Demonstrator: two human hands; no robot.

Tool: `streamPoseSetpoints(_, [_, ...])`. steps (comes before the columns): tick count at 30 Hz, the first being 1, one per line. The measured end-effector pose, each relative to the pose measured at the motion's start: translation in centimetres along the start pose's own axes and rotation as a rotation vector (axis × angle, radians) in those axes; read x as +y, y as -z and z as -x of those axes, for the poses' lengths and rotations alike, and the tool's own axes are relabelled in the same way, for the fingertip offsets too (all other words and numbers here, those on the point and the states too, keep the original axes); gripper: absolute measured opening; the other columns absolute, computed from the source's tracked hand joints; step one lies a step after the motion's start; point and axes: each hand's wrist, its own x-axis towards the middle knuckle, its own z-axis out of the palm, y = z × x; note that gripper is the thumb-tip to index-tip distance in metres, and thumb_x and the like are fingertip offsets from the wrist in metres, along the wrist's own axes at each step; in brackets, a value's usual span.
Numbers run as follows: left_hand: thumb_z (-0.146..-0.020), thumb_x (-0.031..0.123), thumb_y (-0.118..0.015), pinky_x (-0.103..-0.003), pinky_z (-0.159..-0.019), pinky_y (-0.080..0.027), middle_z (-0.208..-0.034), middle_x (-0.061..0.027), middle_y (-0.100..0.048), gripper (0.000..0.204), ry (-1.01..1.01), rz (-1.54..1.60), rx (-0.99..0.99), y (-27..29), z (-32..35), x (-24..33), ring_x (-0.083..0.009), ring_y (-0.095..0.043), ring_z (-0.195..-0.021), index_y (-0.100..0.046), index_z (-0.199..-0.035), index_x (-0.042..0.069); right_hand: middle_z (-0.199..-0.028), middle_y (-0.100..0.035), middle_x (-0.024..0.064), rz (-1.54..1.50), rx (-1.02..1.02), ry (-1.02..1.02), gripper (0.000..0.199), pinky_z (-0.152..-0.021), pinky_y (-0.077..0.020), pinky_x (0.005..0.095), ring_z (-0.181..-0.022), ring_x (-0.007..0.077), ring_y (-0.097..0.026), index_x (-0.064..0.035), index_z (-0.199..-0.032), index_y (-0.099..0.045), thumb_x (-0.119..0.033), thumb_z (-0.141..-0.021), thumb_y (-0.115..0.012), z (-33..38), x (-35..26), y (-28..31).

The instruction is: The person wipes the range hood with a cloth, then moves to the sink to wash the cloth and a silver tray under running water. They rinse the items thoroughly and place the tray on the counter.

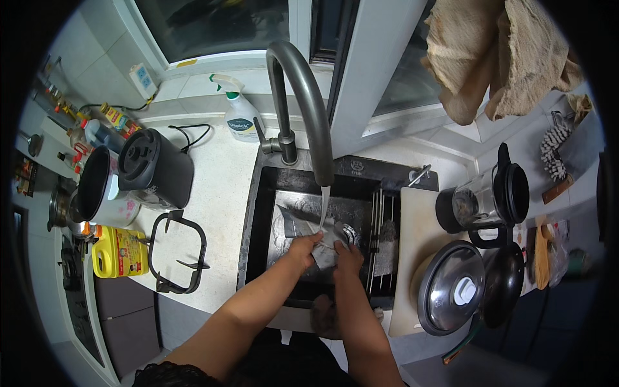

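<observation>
Inside the dark sink, both hands hold a thin grey sheet-like piece under running water. It could be a cloth or a thin panel; I cannot tell which. My left hand grips its near left side, thumb on top. On the right side, my right hand has its fingers closed on the same piece. Water falls onto it from the tall curved faucet. Part of the piece lies beyond the hands, over the sink floor.
A metal rack crosses the sink's right side beside a cutting board. Right of it stand a lidded pot and a blender jug. Leftward are a pan support, a yellow jug and a spray bottle.
</observation>
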Motion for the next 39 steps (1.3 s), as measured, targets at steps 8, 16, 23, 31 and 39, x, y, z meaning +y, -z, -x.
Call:
streamPoseSetpoints(8, [-0.087, 0.027, -0.067, -0.03, -0.049, -0.044, -0.077, -0.0054, -0.062, 0.023, -0.023, -0.133, 0.244, 0.8, -3.4, 5.7, -0.0182, -0.054, -0.055, -0.06, -0.089, 0.006, -0.126, -0.05, 0.0173, 0.087, -0.059, 0.321, 0.061, -0.091, -0.0451, 0.0297, -0.107, 0.0229, -0.054, 0.0089, -0.132, -0.04, 0.0, -0.079, -0.07, 0.1, -0.2, 3.7])
streamPoseSetpoints(16, [-0.092, 0.019, -0.058, -0.044, -0.09, -0.046, -0.107, -0.0114, -0.063, 0.026, 0.128, -0.092, 0.061, 0.4, -0.9, -0.4, -0.0268, -0.059, -0.101, -0.057, -0.112, 0.003, -0.119, -0.055, 0.0148, 0.038, -0.048, 0.267, 0.051, -0.092, -0.0426, 0.0306, -0.107, 0.0212, -0.054, 0.0037, -0.126, -0.05, -0.004, -0.079, -0.07, 0.4, 0.9, 2.5])
streamPoseSetpoints(23, [-0.087, 0.023, -0.066, -0.032, -0.057, -0.043, -0.072, -0.0026, -0.051, 0.021, 0.039, -0.086, 0.305, 6.6, -8.1, 3.7, -0.0149, -0.045, -0.062, -0.058, -0.098, 0.006, -0.115, -0.057, 0.0119, 0.264, -0.051, 0.483, 0.046, -0.085, -0.0456, 0.0281, -0.101, 0.0183, -0.055, 0.0014, -0.123, -0.053, -0.002, -0.08, -0.068, 2.9, 0.1, 3.7])
streamPoseSetpoints(31, [-0.089, 0.016, -0.063, -0.022, -0.042, -0.035, -0.08, -0.0078, -0.062, 0.011, 0.184, -0.026, 0.099, 0.0, -0.7, -0.3, -0.0107, -0.035, -0.046, -0.058, -0.091, 0.008, -0.109, -0.058, 0.009, 0.093, -0.06, 0.429, 0.039, -0.077, -0.0468, 0.0242, -0.094, 0.0139, -0.056, 0.0017, -0.119, -0.055, -0.001, -0.081, -0.066, 1.6, 0.1, 2.8])
streamPoseSetpoints(39, [-0.089, 0.014, -0.063, -0.027, -0.06, -0.048, -0.071, -0.0029, -0.06, 0.006, 0.137, 0.017, 0.027, -0.5, 1.0, 2.0, -0.0098, -0.048, -0.054, -0.06, -0.087, 0.008, -0.11, -0.059, 0.0115, 0.086, 0.006, 0.469, 0.035, -0.086, -0.0448, 0.0287, -0.1, 0.018, -0.056, 0.0034, -0.115, -0.058, -0.001, -0.081, -0.065, 0.4, 0.4, 3.2])
